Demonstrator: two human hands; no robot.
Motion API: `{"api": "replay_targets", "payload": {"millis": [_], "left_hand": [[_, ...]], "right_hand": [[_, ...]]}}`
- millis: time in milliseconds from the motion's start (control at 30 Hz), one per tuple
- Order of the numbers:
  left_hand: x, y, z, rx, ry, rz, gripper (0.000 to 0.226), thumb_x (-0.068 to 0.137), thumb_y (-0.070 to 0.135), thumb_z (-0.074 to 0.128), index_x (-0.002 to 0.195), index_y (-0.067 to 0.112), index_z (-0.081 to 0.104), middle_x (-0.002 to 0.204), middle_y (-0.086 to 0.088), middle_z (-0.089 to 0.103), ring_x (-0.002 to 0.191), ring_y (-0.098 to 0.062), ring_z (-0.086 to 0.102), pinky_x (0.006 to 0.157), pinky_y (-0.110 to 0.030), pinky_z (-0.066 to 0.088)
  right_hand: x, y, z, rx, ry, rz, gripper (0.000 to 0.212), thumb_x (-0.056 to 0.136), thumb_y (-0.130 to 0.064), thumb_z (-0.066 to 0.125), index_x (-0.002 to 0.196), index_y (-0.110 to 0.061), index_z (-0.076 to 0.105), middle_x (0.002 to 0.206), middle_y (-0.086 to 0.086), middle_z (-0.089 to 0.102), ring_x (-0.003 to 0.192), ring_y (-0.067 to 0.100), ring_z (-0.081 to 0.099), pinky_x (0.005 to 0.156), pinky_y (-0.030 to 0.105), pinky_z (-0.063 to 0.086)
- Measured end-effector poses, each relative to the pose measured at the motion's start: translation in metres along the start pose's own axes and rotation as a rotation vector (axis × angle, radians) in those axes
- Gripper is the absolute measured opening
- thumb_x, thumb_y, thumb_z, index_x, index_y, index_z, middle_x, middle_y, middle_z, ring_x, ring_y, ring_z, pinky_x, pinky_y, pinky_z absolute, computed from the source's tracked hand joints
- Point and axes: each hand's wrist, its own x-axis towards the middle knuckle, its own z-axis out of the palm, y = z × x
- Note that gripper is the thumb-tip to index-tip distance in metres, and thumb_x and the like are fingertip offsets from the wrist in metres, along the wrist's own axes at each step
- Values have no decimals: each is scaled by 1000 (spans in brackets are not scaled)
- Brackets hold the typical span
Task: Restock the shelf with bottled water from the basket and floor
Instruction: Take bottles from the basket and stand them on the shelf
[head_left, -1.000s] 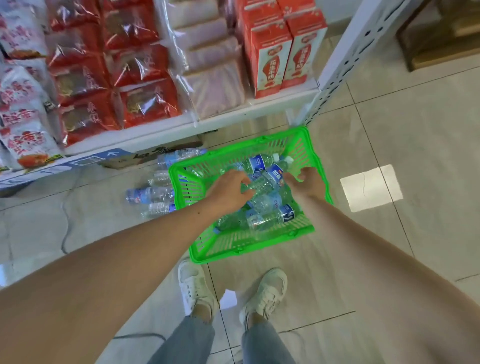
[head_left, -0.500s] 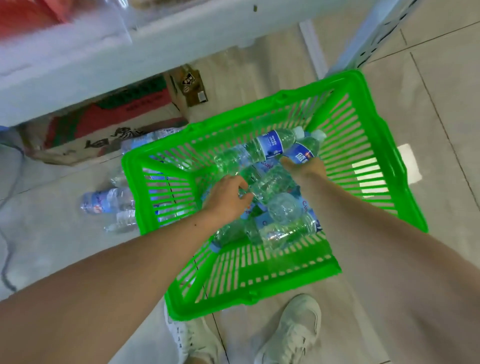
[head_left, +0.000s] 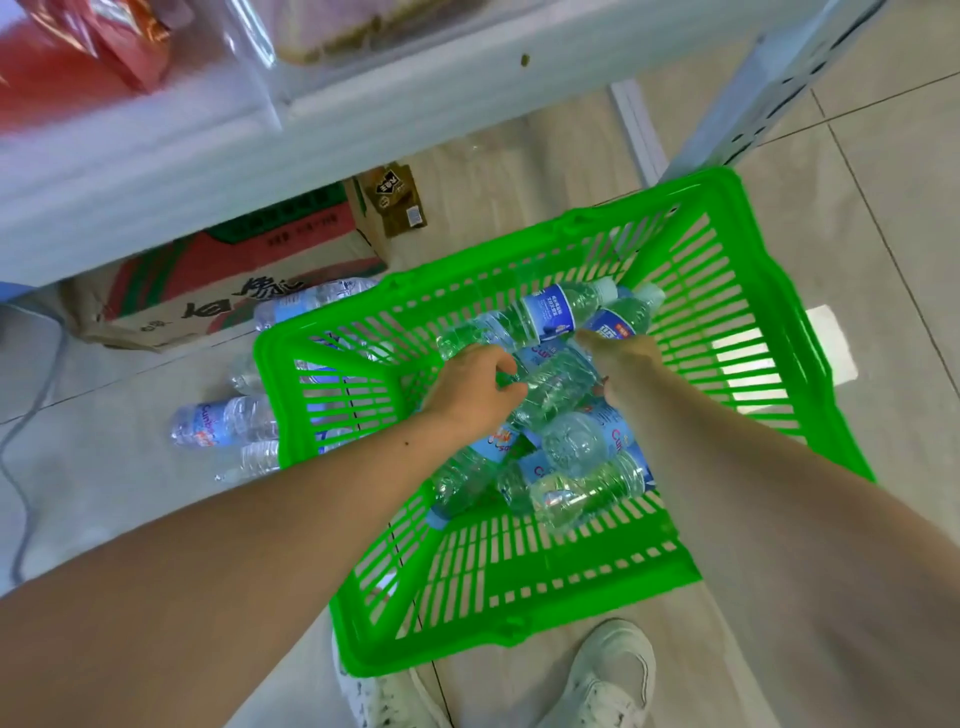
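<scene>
the left hand (head_left: 475, 391) is inside the green basket (head_left: 524, 610), with its fingers curled around one clear water bottle (head_left: 553, 387) that lies in the middle of the pile. the right hand (head_left: 621, 361) is at the other end of the same bottle, its fingers bent down among the bottles; if it really grips this bottle or only touches it, i cannot tell. around both hands more bottles in the basket (head_left: 571, 470) lie on their sides, some with blue labels, two of them pointing toward the far corner. the basket stands on the tiled floor (head_left: 883, 249), just in front of two white shoes (head_left: 608, 675). to the left of the basket, a few bottles on the floor (head_left: 223, 421) lie beside its wall. behind them a cardboard box (head_left: 234, 280) sits under the white shelf (head_left: 208, 156), where red snack packets (head_left: 104, 41) are stored.
</scene>
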Motion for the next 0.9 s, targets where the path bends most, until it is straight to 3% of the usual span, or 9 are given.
{"api": "replay_targets", "payload": {"millis": [100, 167, 300, 367, 467, 567, 633, 733, 900], "left_hand": [[-2, 6, 0, -2, 15, -17, 31, 86, 36, 66, 112, 20, 60, 120, 3, 57, 100, -14, 59, 75, -23, 33], [-8, 12, -2, 16, 10, -9, 34, 84, 37, 67, 113, 20, 60, 120, 3, 57, 103, -15, 57, 76, -23, 32], [-29, 33, -15, -5, -1, 8, 51, 79, 33, 74, 122, 14, 54, 125, -3, 55, 107, -21, 57, 85, -29, 43], [-45, 52, -28, 11, 24, 23, 64, 76, 34, 76, 130, 14, 47, 129, -7, 51, 114, -25, 53, 93, -33, 44], [-76, 85, -55, 131, 92, 38, 86, 70, 44, 77, 140, 17, 36, 140, -10, 39, 128, -30, 38, 102, -38, 38], [-117, 123, -90, 152, 117, 40, 94, 64, 52, 78, 141, 19, 34, 138, -9, 41, 128, -31, 38, 102, -42, 38], [-151, 151, -115, 88, 110, 59, 93, 63, 53, 79, 138, 19, 36, 133, -9, 47, 123, -29, 45, 99, -43, 42], [-200, 188, -147, 44, 159, 79, 92, 60, 56, 79, 135, 21, 39, 126, -7, 53, 117, -27, 51, 93, -42, 46], [-290, 250, -206, -16, 319, 111, 73, 60, 52, 80, 118, 23, 46, 115, -4, 59, 106, -27, 58, 81, -39, 49]], "right_hand": [[-9, 2, -4, 37, 87, -15, 50, 72, -33, 83, 70, -17, 35, 79, 8, 54, 84, 23, 61, 84, 45, 56], [-20, 0, -8, 39, 106, -70, 51, 70, -36, 84, 70, -17, 37, 91, 12, 62, 91, 26, 66, 79, 40, 56], [-58, -14, -25, -23, 86, -265, 41, 69, -40, 82, 62, -19, 48, 66, 3, 60, 78, 25, 71, 58, 36, 52], [-83, -30, -40, -26, 33, -337, 36, 70, -39, 82, 58, -19, 56, 60, 4, 61, 63, 23, 66, 58, 36, 53], [-131, -54, -67, -31, -40, -409, 26, 68, -38, 84, 69, -16, 69, 69, 8, 68, 52, 17, 60, 60, 35, 57], [-189, -73, -99, -74, -67, -468, 33, 62, -41, 84, 74, -13, 72, 70, 8, 70, 57, 21, 66, 63, 38, 60], [-234, -88, -123, -75, -98, -469, 39, 59, -41, 85, 78, -9, 73, 75, 12, 73, 69, 27, 72, 70, 48, 60], [-300, -113, -154, -53, -178, -501, 42, 48, -42, 86, 76, -13, 74, 76, 9, 74, 70, 24, 73, 70, 49, 61], [-422, -155, -212, -137, -204, -635, 79, 28, -57, 79, 93, -13, 71, 86, 9, 74, 78, 25, 73, 76, 47, 60]]}}
